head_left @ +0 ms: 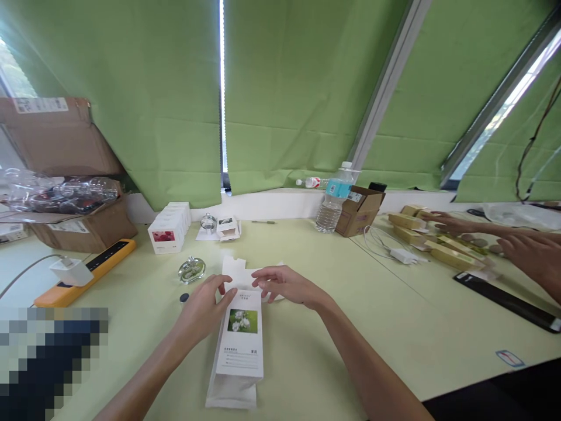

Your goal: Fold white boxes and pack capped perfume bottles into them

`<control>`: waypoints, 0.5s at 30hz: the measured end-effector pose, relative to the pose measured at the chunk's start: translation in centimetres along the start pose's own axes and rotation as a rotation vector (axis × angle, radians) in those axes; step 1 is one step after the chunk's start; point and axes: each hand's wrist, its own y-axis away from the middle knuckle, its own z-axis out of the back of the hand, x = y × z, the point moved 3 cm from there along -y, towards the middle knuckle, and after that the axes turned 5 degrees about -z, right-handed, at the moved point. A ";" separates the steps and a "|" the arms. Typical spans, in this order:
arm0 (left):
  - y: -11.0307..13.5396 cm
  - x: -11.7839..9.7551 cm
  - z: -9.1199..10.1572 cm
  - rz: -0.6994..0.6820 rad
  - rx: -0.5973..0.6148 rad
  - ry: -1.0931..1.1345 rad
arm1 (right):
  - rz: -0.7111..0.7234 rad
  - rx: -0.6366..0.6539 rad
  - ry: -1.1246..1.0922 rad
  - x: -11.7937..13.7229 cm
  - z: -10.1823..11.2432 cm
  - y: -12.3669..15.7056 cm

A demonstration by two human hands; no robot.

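A slim white box (243,356) with a picture of white flowers lies in front of me, its printed side up and its far end open, with white flaps (234,269) spread beyond it. My left hand (205,305) is closed at the box's upper left corner, its thumb against the top edge. My right hand (291,285) reaches in over the flaps at the upper right, fingers stretched and a little apart, near the box's edge. What its fingertips touch is partly hidden. A clear glass bottle (191,270) lies left of the flaps, with a small dark cap (184,298) close by.
Several white boxes (168,229) stand in a row behind, beside another glass bottle (208,222). An orange power strip (118,252) and cardboard box (90,225) are on the left. A water bottle (333,202) stands at the back. Another person's hands (451,223) handle yellow boxes (451,255) at right.
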 end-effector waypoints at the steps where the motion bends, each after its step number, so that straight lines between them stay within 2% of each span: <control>1: 0.0 0.0 0.0 -0.001 0.000 -0.009 | -0.001 -0.003 -0.003 0.0 0.1 0.0; 4: 0.1 -0.2 -0.1 -0.004 0.033 -0.015 | 0.006 0.022 -0.010 0.2 0.0 0.2; 7: 0.2 -0.3 -0.3 -0.005 0.103 -0.008 | 0.035 -0.021 0.073 0.5 0.2 0.5; 10: 0.4 -0.6 -0.3 -0.011 0.139 -0.016 | 0.046 -0.099 0.265 0.5 0.5 1.0; 15: 0.7 -1.4 -0.2 -0.020 0.170 -0.018 | -0.046 -0.222 0.730 -0.3 0.4 1.0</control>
